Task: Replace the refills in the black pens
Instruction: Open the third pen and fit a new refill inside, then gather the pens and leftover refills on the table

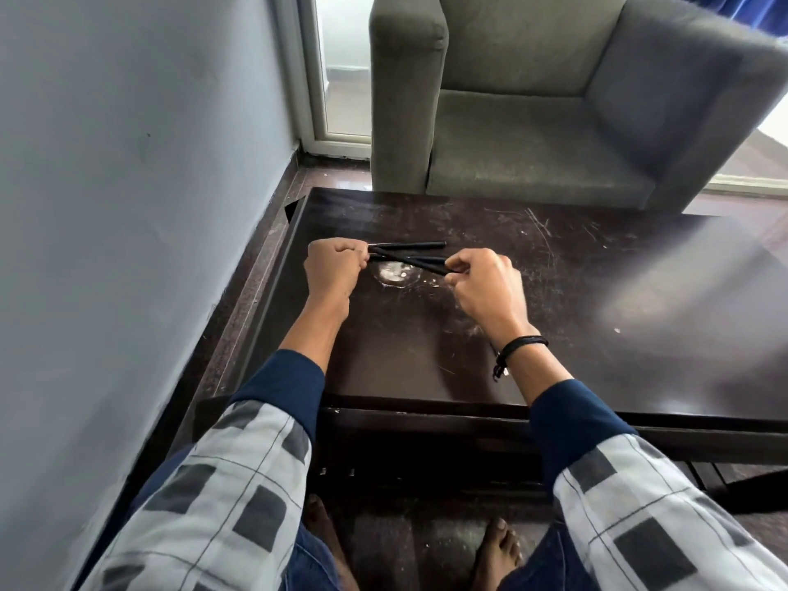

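over the near-left part of the dark wooden table (597, 356), in the head view, both hands meet on a small cluster of black pens (390, 256). progress is hard to judge. about three black barrels show, crossing one another. no loose refill lies in plain sight on the table. a thin pale sliver by the left fingers may be a refill tip, but it is too small to be sure. i would put the work at an early or middle stage, with one pen being opened and the others left to do.

the left hand (334, 266) is fisted, knuckles up, its fingers curled round the left ends of the pens. the right hand (482, 283), a black cord bracelet (520, 345) at its wrist, pinches the right end of the slanted pen (409, 261) between thumb and curled fingers. that pen spans the gap between the hands, low over the table. the farthest pen (409, 245) runs just beyond it; whether the left hand holds it too, i cannot tell. both forearms reach forward from checked sleeves. a grey armchair (533, 121) stands behind the table.
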The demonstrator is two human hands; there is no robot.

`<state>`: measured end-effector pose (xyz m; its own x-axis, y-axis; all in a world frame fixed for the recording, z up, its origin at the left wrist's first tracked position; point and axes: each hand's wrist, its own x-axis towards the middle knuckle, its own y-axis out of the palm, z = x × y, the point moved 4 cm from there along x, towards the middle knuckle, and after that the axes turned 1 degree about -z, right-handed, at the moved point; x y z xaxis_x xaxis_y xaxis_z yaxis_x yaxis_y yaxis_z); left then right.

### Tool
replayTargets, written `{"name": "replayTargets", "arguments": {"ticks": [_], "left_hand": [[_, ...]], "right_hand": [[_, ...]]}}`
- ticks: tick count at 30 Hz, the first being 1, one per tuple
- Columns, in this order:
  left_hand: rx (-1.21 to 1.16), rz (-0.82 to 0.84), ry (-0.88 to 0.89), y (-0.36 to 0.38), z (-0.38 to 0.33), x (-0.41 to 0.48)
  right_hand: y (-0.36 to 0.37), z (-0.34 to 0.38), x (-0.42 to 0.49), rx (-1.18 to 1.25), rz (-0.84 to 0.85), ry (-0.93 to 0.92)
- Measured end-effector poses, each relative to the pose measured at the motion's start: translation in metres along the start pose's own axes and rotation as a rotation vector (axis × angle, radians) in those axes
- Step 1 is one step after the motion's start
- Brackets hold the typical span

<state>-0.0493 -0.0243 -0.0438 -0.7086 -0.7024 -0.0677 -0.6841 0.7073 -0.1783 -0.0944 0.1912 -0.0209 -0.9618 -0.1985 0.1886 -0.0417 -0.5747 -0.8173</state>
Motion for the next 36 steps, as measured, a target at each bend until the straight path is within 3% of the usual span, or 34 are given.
{"name": "replayTargets", "arguments": {"ticks": [6,11,26,31,36], "left_hand": [[0.421,0.030,0.149,0.003,0.003,0.010],[0.577,0.038,0.252,0.013,0.011,0.011],[0.518,-0.082,0.265,0.024,0.017,0.031],[0.482,-0.107,0.277,0.015,0.008,0.030],[0.446,-0.071,0.284,0.008,-0.006,0.016]], "right_hand": [[0.014,0.004,0.011,-0.026,0.035,-0.034],[0.029,0.001,0.028,-0.071,0.034,-0.089],[0.045,-0.004,0.052,-0.096,-0.014,-0.148],[0.007,-0.013,0.054,0.052,-0.053,0.046],[-0.032,-0.044,0.038,0.016,0.101,0.243]]}}
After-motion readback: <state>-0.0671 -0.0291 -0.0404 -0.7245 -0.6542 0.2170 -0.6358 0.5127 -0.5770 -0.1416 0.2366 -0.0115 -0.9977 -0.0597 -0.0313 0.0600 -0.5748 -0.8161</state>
